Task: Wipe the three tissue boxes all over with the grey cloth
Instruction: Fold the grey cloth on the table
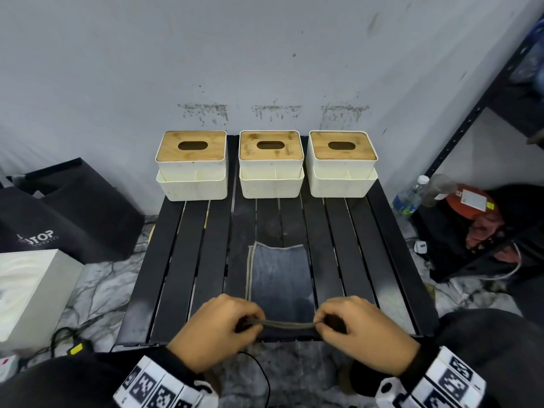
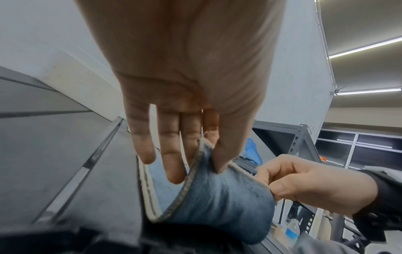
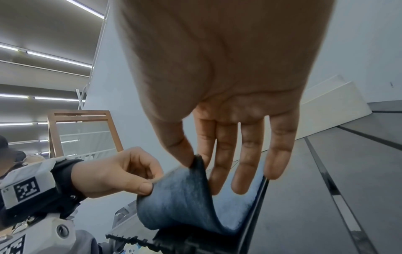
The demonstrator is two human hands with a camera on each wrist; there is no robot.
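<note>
Your thumbs and forefingers pinch the near corners of the grey cloth (image 1: pixel 278 278), left hand (image 1: pixel 216 331) and right hand (image 1: pixel 365 331) apart, the hem taut between them; the rest lies flat on the black slatted table (image 1: pixel 182 260). Gather it into a pad before wiping. Wrists hover at the near edge, palms down. Three tissue boxes (image 1: pixel 270 164) wait against the wall.

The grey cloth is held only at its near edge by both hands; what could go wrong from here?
1. Both hands, left and right, pinch the grey cloth with thumb and fingertip only, so it may slip.
2. The tissue boxes stand close together by the wall; their inner sides and backs may go unwiped.
</note>
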